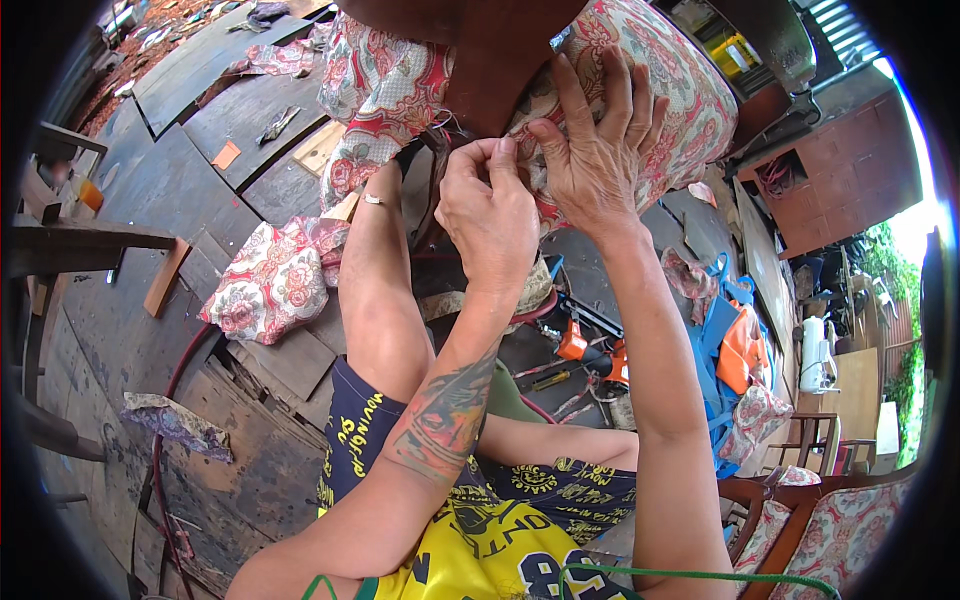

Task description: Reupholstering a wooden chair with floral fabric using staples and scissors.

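Observation:
Red-and-cream floral upholstery fabric (690,100) covers a rounded padded seat in front of me, beside a dark brown wooden chair part (505,60). My right hand (598,165) lies on this fabric with its fingers spread. Just left of it, my left hand (488,205) is closed in a pinch at the lower edge of the cloth, by the wood. What its fingertips hold is too small to make out. Loose threads (445,122) stick out near the left hand, beside a hanging flap of the same fabric (375,85).
A bundle of floral cloth (270,285) lies on the board floor left of my leg. Orange-and-black tools (590,350) sit below my hands, with a blue-and-orange bag (735,340) to the right. A red hose (165,420) curves along the left. Upholstered chairs (850,530) stand at lower right.

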Available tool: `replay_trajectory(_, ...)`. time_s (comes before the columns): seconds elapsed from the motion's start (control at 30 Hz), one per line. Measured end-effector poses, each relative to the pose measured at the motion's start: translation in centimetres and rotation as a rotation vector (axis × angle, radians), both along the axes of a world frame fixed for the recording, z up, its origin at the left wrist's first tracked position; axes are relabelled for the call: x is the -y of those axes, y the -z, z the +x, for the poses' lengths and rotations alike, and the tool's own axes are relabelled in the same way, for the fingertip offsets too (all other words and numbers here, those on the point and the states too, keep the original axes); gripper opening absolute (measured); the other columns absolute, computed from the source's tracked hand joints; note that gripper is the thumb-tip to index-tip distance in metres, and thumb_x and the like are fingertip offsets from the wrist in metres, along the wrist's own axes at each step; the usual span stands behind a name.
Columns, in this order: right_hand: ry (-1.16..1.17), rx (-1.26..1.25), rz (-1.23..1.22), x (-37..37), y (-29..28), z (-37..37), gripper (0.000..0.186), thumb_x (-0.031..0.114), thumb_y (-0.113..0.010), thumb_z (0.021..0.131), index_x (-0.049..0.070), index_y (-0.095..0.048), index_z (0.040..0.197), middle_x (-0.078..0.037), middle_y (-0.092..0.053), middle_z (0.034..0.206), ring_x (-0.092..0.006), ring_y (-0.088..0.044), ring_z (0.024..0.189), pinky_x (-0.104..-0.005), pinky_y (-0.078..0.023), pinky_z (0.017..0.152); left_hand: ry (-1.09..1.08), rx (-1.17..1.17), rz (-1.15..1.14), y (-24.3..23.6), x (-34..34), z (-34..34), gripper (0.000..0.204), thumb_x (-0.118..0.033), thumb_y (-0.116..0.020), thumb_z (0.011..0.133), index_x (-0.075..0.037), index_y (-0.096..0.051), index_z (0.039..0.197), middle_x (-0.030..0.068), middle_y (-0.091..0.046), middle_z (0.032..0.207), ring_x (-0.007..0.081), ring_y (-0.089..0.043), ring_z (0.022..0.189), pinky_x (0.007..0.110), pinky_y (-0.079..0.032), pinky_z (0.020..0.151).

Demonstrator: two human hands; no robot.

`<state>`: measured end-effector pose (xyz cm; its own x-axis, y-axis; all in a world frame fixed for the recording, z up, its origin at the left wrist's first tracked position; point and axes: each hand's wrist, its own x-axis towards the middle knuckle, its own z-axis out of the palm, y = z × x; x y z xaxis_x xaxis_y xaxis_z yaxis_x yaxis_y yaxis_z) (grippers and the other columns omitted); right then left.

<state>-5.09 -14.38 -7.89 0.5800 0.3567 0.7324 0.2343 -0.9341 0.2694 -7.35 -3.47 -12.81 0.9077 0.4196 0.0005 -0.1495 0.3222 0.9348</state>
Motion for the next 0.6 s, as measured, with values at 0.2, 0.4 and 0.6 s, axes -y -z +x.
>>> replay_trajectory(0.2,0.001,0.02,0.018,-0.59,0.08,-0.08,0.06,0.054,-0.054,0.104,0.031,-0.044,0.158,-0.016,-0.029,0.166,-0.041,-0.017,0.154,-0.0626,-0.005,0.124,-0.152,0.039,0.276,0.04,0.51,-0.34,0.023,-0.026,-0.066,0.101,-0.004,-0.068,0.097,0.0109,-0.07,0.091,0.0317,-0.063,0.095,0.046,-0.041,0.094)
replay_trajectory(0.4,0.004,0.02,0.024,-0.54,0.22,-0.28,0.064,0.057,-0.057,0.101,0.031,-0.044,0.158,-0.016,-0.03,0.165,-0.0405,-0.016,0.155,-0.0626,-0.004,0.124,-0.142,-0.017,0.304,0.34,0.58,-0.42,0.025,-0.03,-0.066,0.101,-0.006,-0.066,0.095,0.0105,-0.07,0.093,0.0317,-0.062,0.096,0.046,-0.038,0.095)
replay_trajectory(0.6,-0.057,0.008,0.096,-0.85,0.2,-0.11,0.069,0.056,-0.07,0.09,0.036,-0.05,0.153,-0.011,-0.03,0.165,-0.0408,-0.015,0.155,-0.0668,-0.002,0.124,-0.182,0.0,0.31,0.8,0.68,-0.06,0.025,-0.031,-0.067,0.1,-0.006,-0.067,0.097,0.0106,-0.071,0.088,0.0311,-0.062,0.092,0.045,-0.037,0.095)
